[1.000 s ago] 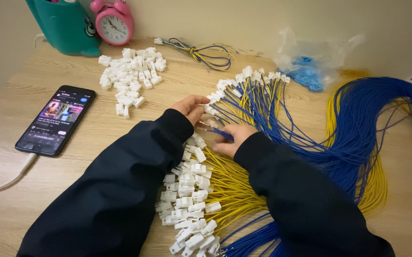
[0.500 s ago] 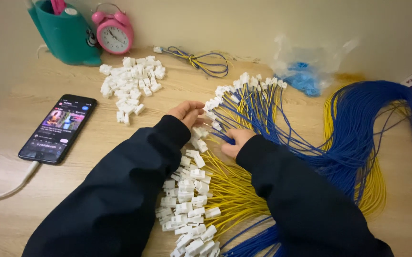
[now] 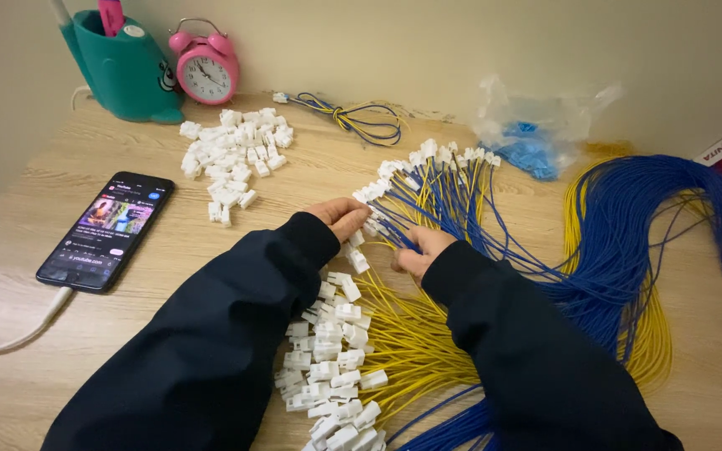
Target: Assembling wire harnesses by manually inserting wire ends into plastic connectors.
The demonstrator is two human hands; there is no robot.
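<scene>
Both hands work in the middle of the table among wires tipped with small white plugs; the left hand (image 3: pixel 340 215) lies palm down with its fingers curled onto the plugs at the near end of the blue-and-yellow fan (image 3: pixel 436 179), though whether it pinches one I cannot tell; the right hand (image 3: pixel 422 250) is closed round a blue wire (image 3: pixel 394 238), thumb and fingers pinching it just behind its end. The step in hand looks like picking one wire out of the fan and bringing its end to a plug; the next move seems to call for a steady pinch near the tip and a straight push, with the left hand holding the plug still.

Near the body lies a heap of yellow wires (image 3: pixel 415 342) already ending in white plugs (image 3: pixel 332 367); to the right a thick coil of blue wires (image 3: pixel 653 242) sweeps over more yellow.

The surface is a pale wooden table (image 3: pixel 69 367) against a plain cream wall; far left sit loose white plugs (image 3: pixel 232 159), a teal holder (image 3: pixel 123 71) and a pink alarm clock (image 3: pixel 205 71); a phone (image 3: pixel 106 230) on its cable lies at the left; a clear bag of blue pieces (image 3: pixel 532 134) sits far right.
</scene>
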